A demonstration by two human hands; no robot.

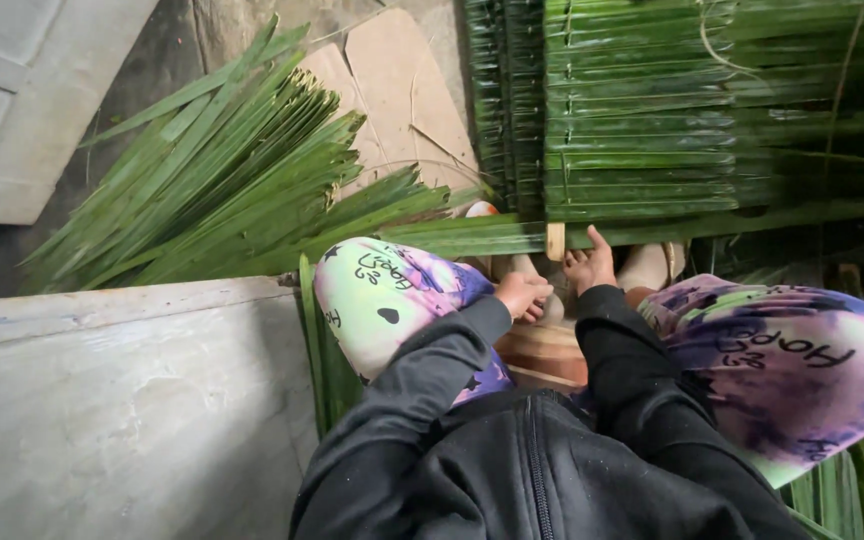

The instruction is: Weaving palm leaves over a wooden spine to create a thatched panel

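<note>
Both hands sit low between my knees, close to one another: I see my left hand [524, 294] curled into a loose fist with nothing clearly in it, while my right hand [589, 265] is half spread, its thumb raised against the lower edge of the woven leaf panel [642, 110]. That panel of folded green palm strips stretches across the top right, and a pale wooden stick [555, 241] pokes out at its bottom edge just beside my right hand. I make out a loose fan of long green leaves [222, 180] lying to the left on the ground, over a flat sheet of brown cardboard [402, 95]. A grey weathered board [122, 390] fills the lower left, beside my black sleeves and patterned trousers
</note>
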